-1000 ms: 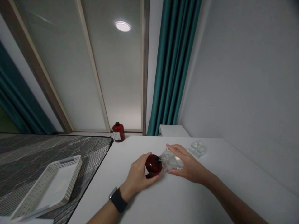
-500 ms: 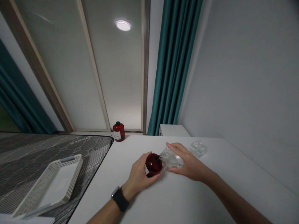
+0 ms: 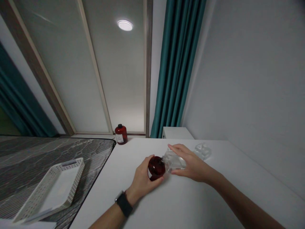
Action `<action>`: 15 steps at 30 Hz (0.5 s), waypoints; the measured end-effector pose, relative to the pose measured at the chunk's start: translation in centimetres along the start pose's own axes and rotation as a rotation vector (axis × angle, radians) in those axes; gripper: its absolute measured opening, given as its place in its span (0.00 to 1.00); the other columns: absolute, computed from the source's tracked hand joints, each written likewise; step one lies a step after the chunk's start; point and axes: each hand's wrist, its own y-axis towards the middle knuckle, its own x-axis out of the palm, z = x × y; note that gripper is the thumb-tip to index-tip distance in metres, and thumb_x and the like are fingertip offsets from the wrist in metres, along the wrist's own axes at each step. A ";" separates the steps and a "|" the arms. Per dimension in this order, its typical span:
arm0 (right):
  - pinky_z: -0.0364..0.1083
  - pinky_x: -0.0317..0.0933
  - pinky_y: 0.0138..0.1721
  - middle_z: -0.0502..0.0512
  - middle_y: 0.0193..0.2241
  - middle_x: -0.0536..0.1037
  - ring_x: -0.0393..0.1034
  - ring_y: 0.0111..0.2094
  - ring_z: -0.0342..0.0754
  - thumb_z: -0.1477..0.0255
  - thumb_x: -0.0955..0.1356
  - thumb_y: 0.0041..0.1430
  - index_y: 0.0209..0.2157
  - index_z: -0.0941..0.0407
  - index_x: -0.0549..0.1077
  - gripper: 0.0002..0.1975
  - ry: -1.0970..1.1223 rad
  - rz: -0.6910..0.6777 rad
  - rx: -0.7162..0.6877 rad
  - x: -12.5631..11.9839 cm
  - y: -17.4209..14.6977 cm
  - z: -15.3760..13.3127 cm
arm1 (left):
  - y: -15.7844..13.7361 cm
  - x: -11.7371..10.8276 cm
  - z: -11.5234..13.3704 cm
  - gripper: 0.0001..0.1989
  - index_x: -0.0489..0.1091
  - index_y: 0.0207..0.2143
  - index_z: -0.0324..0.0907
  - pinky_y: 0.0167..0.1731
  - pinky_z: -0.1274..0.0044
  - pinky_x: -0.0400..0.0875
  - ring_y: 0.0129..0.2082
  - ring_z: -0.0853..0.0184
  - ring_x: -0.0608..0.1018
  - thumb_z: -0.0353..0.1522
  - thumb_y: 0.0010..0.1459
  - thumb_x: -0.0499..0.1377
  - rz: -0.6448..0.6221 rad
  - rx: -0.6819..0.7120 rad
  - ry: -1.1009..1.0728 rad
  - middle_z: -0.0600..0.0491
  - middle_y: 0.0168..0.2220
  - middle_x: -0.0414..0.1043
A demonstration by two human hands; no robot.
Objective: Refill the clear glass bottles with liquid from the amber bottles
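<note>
My left hand (image 3: pixel 142 178), with a dark watch on its wrist, is wrapped round a dark red-brown bottle (image 3: pixel 156 166) over the white table (image 3: pixel 152 203). In my right hand (image 3: pixel 188 163) is a clear bottle (image 3: pixel 174 161), tipped on its side with clear liquid in it. Its narrow mouth meets the opening at the top of the red-brown bottle. Whether liquid runs between them is too small to make out. Just behind my right hand lies a crumpled clear plastic piece (image 3: pixel 202 150).
A second red-brown bottle (image 3: pixel 121 135) with a black cap and white label stands at the table's far left corner. A white perforated basket (image 3: pixel 73 183) sits on the grey patterned surface (image 3: pixel 95 152) at left. Behind the table is a white cabinet (image 3: pixel 177 133).
The clear bottle in my right hand has shifted very slightly left and lies more level against the red-brown bottle's mouth. My left hand has hardly moved.
</note>
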 end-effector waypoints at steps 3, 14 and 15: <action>0.59 0.58 0.63 0.64 0.59 0.66 0.62 0.62 0.58 0.69 0.76 0.52 0.69 0.51 0.52 0.47 0.005 -0.004 0.002 0.0 0.0 0.0 | -0.1 0.1 -0.1 0.37 0.58 0.60 0.41 0.55 0.61 0.72 0.54 0.54 0.76 0.34 0.50 0.68 0.001 -0.006 -0.006 0.43 0.56 0.72; 0.59 0.59 0.62 0.63 0.60 0.67 0.62 0.61 0.58 0.66 0.75 0.53 0.69 0.50 0.53 0.46 0.005 -0.001 -0.015 -0.2 0.3 -0.1 | -0.1 0.3 -0.1 0.37 0.56 0.60 0.41 0.58 0.58 0.68 0.57 0.52 0.74 0.34 0.50 0.67 -0.018 -0.037 -0.068 0.40 0.57 0.69; 0.59 0.59 0.62 0.63 0.59 0.67 0.62 0.61 0.58 0.66 0.75 0.53 0.69 0.49 0.53 0.46 0.004 0.000 -0.018 -0.3 0.4 -0.1 | -0.1 0.3 -0.1 0.37 0.56 0.60 0.41 0.58 0.58 0.68 0.57 0.52 0.74 0.34 0.50 0.67 -0.016 -0.037 -0.068 0.40 0.57 0.69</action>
